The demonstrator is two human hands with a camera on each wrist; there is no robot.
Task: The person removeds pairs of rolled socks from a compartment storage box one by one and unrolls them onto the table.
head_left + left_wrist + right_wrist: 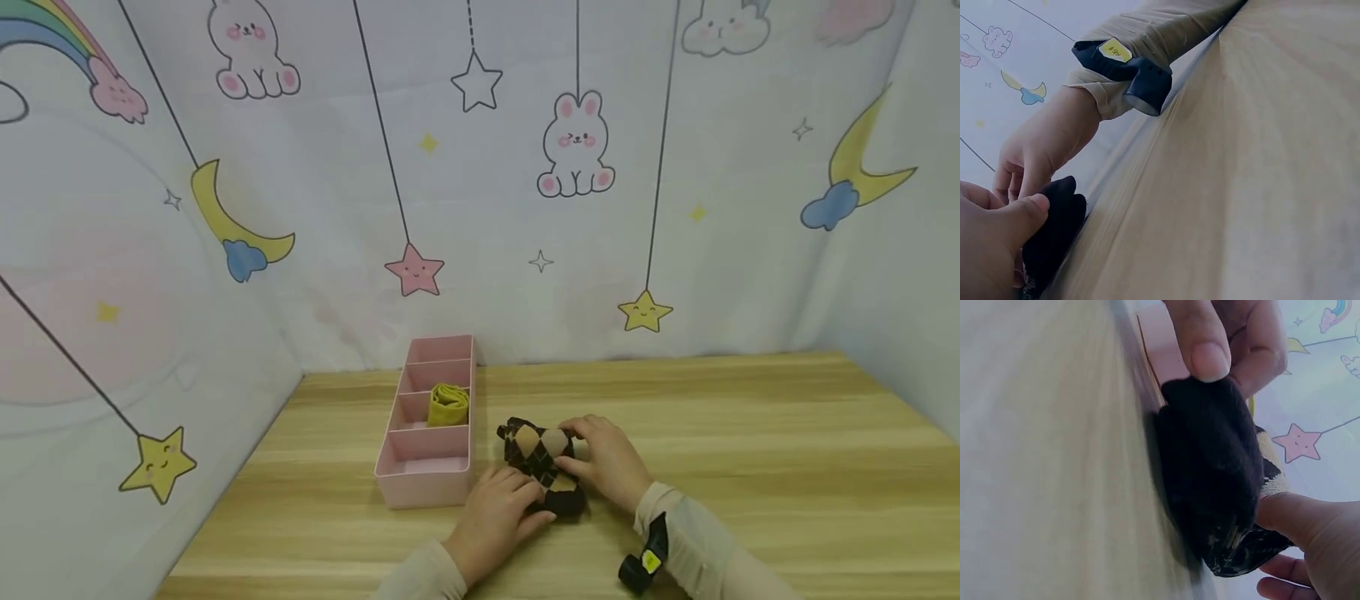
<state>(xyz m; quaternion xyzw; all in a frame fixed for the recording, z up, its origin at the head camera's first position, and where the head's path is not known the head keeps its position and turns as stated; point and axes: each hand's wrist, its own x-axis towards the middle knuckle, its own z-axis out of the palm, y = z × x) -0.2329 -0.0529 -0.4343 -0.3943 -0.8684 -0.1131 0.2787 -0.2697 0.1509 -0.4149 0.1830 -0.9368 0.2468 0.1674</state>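
A pair of folded argyle socks (534,454), black with tan and beige diamonds, lies on the wooden table to the right of a pink box. My left hand (497,515) grips the socks' near left side, its thumb on the black end (1210,450) in the right wrist view. At the far right side, my right hand (609,462) holds the patterned part between thumb and fingers. Thick black layers (1054,231) show past the left thumb in the left wrist view.
The pink box (423,492) has several compartments in a row. A rolled yellow cloth item (448,405) stands in one of them. Behind the table (720,433) hangs a white curtain (480,200) printed with rabbits, stars and moons. A black wrist camera (647,558) is strapped on the right sleeve.
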